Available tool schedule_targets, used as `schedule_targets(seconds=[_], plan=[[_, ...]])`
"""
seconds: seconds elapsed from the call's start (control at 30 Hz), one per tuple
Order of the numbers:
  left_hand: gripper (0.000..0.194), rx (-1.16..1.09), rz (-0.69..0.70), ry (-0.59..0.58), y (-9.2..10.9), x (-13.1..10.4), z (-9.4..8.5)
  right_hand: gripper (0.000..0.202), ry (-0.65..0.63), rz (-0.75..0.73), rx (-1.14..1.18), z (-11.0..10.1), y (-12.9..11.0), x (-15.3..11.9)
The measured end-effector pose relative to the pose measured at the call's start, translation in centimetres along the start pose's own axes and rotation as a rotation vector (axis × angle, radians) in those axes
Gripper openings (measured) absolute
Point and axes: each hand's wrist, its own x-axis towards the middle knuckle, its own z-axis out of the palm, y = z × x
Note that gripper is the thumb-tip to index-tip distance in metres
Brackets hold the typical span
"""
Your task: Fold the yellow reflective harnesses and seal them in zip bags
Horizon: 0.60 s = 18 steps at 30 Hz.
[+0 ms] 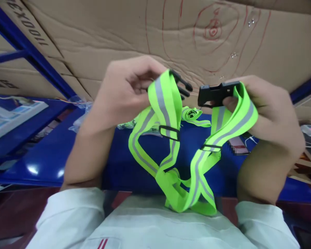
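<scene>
A neon-green reflective strap (145, 159) with a grey stripe hangs in loops between my two hands. My left hand (131, 91) is closed around one end, beside the pronged half of a black side-release buckle (182, 84). In my right hand (266, 107) the socket half of the buckle (215, 94) is pinched, with strap looped through it. The two halves face each other with a small gap between them. Below each hand a black slider, the left slider (169, 133) and the right slider (211, 148), sits on the webbing. The lower loops hang in front of my shirt.
Behind my hands lies a blue tabletop (134, 173) with another rolled green strap (193, 114) and a phone-like object (238, 146) on it. Clear plastic (80, 117) lies at left. A cardboard sheet (106, 31) with red pen marks stands at the back, beside a blue frame (18, 34).
</scene>
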Motion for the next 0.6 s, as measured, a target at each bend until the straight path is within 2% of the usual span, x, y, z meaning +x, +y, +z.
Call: schedule_targets(seconds=[0.07, 0.2, 0.27, 0.43, 0.6], plan=[[0.020, -0.118, -0.098, -0.096, 0.6, -0.3, 1.1, 0.033, -0.094, -0.027, 0.092, 0.6, 0.1, 0.4], [0.022, -0.376, -0.113, -0.155, 0.3, -0.6, 1.8, 0.029, -0.136, -0.116, 0.284, 1.9, 0.3, 1.0], [0.023, -0.449, -0.124, -0.128, 0.1, -0.5, 1.8, 0.029, -0.120, -0.136, 0.338, 2.3, 0.3, 1.0], [0.024, -0.462, -0.145, -0.065, 0.1, -0.4, 1.6, 0.030, -0.068, -0.056, 0.469, 2.5, 0.2, 0.8], [0.029, -0.439, -0.139, 0.055, -0.2, -0.5, 1.8, 0.027, -0.036, -0.031, 0.446, 2.6, -0.3, 0.7]])
